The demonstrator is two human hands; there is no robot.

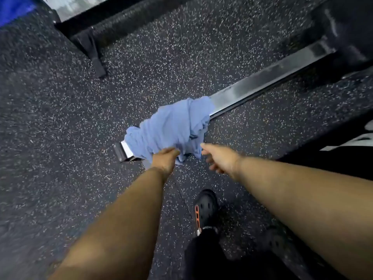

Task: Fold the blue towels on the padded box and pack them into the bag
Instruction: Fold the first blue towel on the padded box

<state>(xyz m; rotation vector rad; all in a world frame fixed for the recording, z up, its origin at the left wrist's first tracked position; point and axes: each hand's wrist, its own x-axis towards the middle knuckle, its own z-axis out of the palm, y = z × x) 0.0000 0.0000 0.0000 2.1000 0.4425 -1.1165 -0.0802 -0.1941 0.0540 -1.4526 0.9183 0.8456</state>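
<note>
While left hand (164, 158) grips towel (171, 126), right hand (219, 158) reaches near.

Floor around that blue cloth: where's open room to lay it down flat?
The widest bare speckled floor lies left of the towel and the metal beam's near end. Another bare strip runs between the beam and the black frame farther off. It is crowded nearest the person: left hand, right hand, black shoe.
</note>
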